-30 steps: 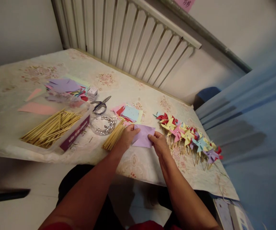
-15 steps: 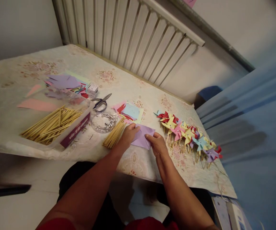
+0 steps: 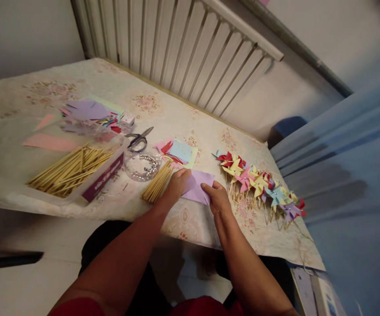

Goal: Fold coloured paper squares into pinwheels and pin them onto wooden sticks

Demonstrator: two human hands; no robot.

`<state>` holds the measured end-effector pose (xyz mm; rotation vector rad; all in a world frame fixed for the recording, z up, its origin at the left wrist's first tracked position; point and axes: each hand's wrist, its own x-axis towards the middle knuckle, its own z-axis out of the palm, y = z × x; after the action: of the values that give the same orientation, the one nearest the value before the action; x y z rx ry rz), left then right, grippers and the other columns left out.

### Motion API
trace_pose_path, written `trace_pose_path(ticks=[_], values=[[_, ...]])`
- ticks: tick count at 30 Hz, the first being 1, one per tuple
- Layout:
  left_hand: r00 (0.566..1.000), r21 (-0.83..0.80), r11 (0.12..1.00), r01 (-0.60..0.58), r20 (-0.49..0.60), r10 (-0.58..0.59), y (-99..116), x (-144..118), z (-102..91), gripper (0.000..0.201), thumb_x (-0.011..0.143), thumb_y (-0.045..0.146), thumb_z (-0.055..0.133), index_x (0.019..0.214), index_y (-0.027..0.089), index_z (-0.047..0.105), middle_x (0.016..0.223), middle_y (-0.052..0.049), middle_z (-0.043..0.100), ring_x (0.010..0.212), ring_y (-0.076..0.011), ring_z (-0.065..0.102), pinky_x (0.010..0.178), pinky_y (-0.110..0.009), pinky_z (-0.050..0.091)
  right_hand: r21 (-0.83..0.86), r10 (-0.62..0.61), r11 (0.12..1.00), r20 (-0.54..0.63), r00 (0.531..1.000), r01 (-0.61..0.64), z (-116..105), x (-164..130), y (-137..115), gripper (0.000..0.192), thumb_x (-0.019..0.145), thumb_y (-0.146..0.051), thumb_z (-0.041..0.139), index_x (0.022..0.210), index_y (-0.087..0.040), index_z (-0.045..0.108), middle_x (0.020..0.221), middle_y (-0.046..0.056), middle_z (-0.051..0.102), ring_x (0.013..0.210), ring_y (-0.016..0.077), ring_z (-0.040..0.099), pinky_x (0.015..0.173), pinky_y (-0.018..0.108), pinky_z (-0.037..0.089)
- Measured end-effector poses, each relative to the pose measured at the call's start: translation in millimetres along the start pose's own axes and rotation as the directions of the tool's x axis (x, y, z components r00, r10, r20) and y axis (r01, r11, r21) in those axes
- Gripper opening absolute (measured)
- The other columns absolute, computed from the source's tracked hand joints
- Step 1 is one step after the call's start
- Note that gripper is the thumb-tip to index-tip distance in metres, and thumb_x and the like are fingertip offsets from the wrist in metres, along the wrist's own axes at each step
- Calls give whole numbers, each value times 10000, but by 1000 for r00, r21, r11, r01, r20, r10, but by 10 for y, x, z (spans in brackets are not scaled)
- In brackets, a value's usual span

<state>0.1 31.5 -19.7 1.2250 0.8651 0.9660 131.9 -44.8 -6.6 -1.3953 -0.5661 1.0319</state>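
Note:
A square of purple paper with slits cut in from its corners is held between my two hands, just above the table's front part. My left hand pinches its left edge. On the right edge my right hand grips it, thumb on top. Left of my left hand lies a bundle of wooden sticks. Behind it is a small stack of coloured paper squares, light blue on top. Finished paper pinwheels on sticks lie in a row to the right of my right hand.
A clear plastic box of wooden sticks stands at the left. Near it are a round clear dish of shiny pins, scissors, a small white box and piled paper pieces. A blue curtain hangs at the right.
Both hands stay on the purple paper in nearly the same place. My right hand and the paper's right edge have shifted very slightly to the right.

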Motion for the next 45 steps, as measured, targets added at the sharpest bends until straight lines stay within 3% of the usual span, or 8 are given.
trace_pose_path(ticks=[7,11,14,17,23,32,45], values=[[999,77,996,-38,-24,40,31,-3,-21,314,902,367,430,643,195,478,651,-2,506,659,-154,443,636,-302,343,9,3,1000,-18,1000,-3,-13,-5,-3,319,512,-263,835,800,-167,738,738,23,759,604,180,662,666,323,545],[998,-107,994,32,53,-27,-48,25,6,325,829,477,544,690,186,503,628,19,508,597,-134,448,573,-278,339,10,5,1000,-11,1000,-5,-22,-17,-2,315,512,-266,837,794,-165,737,724,28,756,601,187,665,652,325,546],[991,-283,954,101,112,-71,-116,53,39,306,687,427,695,738,178,524,641,36,526,568,-114,465,555,-256,355,7,12,1000,-1,1000,-12,-25,-26,18,330,513,-273,840,808,-168,737,719,29,754,604,198,671,655,337,550],[994,-334,937,99,70,-80,-172,87,50,291,642,380,714,738,171,537,639,39,535,561,-105,473,559,-247,363,-11,23,1000,4,1000,-23,-28,-32,51,338,514,-275,842,818,-171,736,740,34,757,627,207,681,676,350,554],[998,-209,976,56,-26,-63,-218,120,29,224,639,344,685,660,167,548,613,33,514,576,-106,446,554,-247,334,-22,40,999,4,999,-40,-33,-46,91,342,515,-274,840,825,-168,741,749,40,759,643,213,683,678,353,551],[998,-118,991,57,-12,-59,-68,10,8,209,719,358,601,658,177,517,588,43,445,576,-111,388,548,-256,291,-4,34,999,6,999,-34,-43,-76,88,353,507,-276,857,822,-167,740,750,28,758,617,190,663,678,340,549],[999,41,998,45,-31,-44,-79,33,-6,246,790,341,554,609,188,487,569,40,399,595,-127,377,559,-276,254,-47,-6,999,-21,1000,5,-73,-72,89,284,549,-307,836,771,-184,710,696,-7,710,585,147,593,621,292,477]])
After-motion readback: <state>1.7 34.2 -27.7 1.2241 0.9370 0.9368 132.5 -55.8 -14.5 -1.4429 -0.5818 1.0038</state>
